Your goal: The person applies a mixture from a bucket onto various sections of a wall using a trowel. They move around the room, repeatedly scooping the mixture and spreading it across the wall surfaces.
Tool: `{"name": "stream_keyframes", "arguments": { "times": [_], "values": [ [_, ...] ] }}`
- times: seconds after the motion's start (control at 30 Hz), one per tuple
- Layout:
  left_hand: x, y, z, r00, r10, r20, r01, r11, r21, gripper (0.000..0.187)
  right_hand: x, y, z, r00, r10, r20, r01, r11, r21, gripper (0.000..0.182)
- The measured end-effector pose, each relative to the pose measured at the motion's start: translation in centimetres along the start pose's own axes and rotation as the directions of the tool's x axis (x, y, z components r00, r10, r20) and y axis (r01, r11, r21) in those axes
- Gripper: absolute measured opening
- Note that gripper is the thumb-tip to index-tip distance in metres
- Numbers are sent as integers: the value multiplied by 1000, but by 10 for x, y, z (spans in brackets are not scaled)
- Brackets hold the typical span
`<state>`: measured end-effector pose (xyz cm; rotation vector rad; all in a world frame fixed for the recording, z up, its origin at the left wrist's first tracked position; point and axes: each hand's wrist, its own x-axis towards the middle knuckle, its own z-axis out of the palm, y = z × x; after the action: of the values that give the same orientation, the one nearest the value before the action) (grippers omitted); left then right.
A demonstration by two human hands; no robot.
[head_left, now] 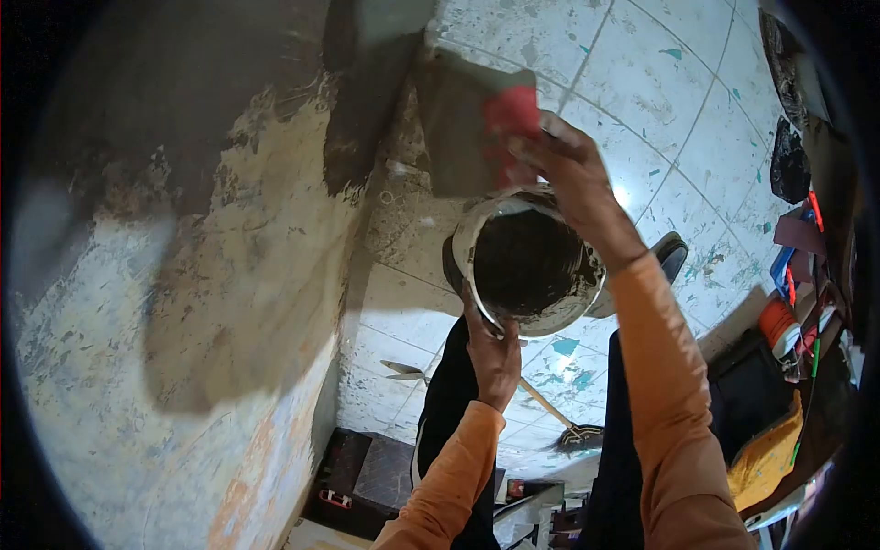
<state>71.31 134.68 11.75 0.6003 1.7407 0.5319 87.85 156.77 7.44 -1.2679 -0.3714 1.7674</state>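
My left hand (495,360) grips the near rim of a white bucket (465,240), thumb over the edge. Dark grey wet plaster (527,257) fills part of the bucket and smears its inner wall. Above the bucket's far side, my right hand (573,170) is closed on a wide plastering trowel (463,124) with a red grip. Its grey blade points left towards the wall and is slightly blurred. On the left, the wall (247,321) has fresh dark plaster (165,82) over its upper part, while patchy beige surface shows below.
Tiled floor (642,64) is spotted with splashes and green flecks. A brush with a wooden handle (545,403) and a pointed metal blade (401,370) lie near my legs. Assorted items, including an orange-and-white container (779,325) and a yellow cloth (768,458), crowd the right side.
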Motion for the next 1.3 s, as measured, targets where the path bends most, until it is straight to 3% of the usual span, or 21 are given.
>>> {"name": "stream_keyframes", "arguments": {
  "times": [0.07, 0.17, 0.2, 0.33, 0.43, 0.47, 0.53, 0.57, 0.63, 0.7, 0.8, 0.97, 1.0, 1.03, 1.07, 1.1, 1.13, 1.17, 1.2, 1.23, 1.3],
  "values": [
    [4, -8, -2, 999, 51, -19, -51, 999, 9, 88, 30, 30, 26, 997, -66, -45, 71, 990, 119, 24],
    [2, 1, -8, 1000, -17, 24, 17, 1000, -1, 85, 55, 47, 74, 982, -33, -184, 58, 989, 133, 20],
    [3, 1, -8, 999, 41, 8, -41, 999, -5, 84, 55, 49, 86, 976, -53, -212, 82, 988, 129, 17],
    [8, 1, -15, 999, 4, 48, -4, 1000, -12, 84, 56, 52, 128, 960, -91, -264, 135, 979, 152, 19],
    [11, 4, -17, 971, 235, 35, -236, 972, 3, 88, 56, 58, 155, 942, -149, -302, 196, 972, 130, 20],
    [9, 4, -24, 972, 234, 37, -234, 972, 0, 88, 57, 62, 166, 920, -218, -326, 262, 960, 97, 20],
    [5, 2, -41, 953, -63, 295, 105, 986, -127, 89, 55, 61, 184, 891, -286, -351, 327, 943, 60, 21],
    [5, 1, -42, 953, -63, 298, 106, 986, -128, 89, 51, 60, 191, 906, -275, -321, 269, 961, -66, 25],
    [8, 14, -39, 971, -36, 235, 71, 987, -142, 88, 47, 62, 207, 920, -257, -294, 206, 959, -194, 30],
    [11, 29, -33, 985, -8, 170, 34, 988, -150, 86, 47, 66, 226, 849, -449, -280, 290, 837, -464, 38],
    [13, 45, -22, 997, 25, 67, -15, 989, -147, 83, 32, 73, 255, 796, -532, -290, 315, 772, -552, 36],
    [19, 25, -18, 999, -35, 31, 39, 993, -113, 79, -10, 99, 225, 885, -387, -260, 276, 885, -376, 33],
    [17, 30, -19, 950, 312, 12, -312, 945, 94, 74, -14, 101, 209, 901, -343, -266, 232, 899, -372, 31],
    [13, 31, -19, 785, 616, 68, -606, 741, 290, 72, -14, 103, 194, 900, -343, -270, 231, 899, -372, 31],
    [7, 13, -23, 785, 615, 70, -607, 741, 288, 72, -10, 104, 179, 865, -417, -280, 321, 888, -329, 30],
    [1, -20, -29, 976, 213, 38, -203, 962, -180, 76, -3, 104, 167, 824, -486, -291, 410, 866, -286, 29],
    [1, -22, -30, 957, -197, 211, 285, 767, -575, 81, 10, 103, 156, 824, -488, -289, 411, 865, -288, 29],
    [1, -24, -28, 958, -195, 211, 284, 767, -576, 81, 27, 102, 145, 826, -447, -344, 426, 894, -139, 28],
    [9, 2, -23, 987, -67, 143, 110, 943, -315, 86, 44, 100, 136, 829, -399, -392, 439, 898, 13, 28],
    [13, 18, -21, 990, 76, 117, -75, 997, -10, 91, 56, 92, 131, 828, -398, -394, 440, 898, 16, 28],
    [14, 20, -19, 994, 63, 88, -71, 994, 87, 94, 77, 78, 122, 836, -454, -307, 303, 850, -432, 28]
  ]
}}
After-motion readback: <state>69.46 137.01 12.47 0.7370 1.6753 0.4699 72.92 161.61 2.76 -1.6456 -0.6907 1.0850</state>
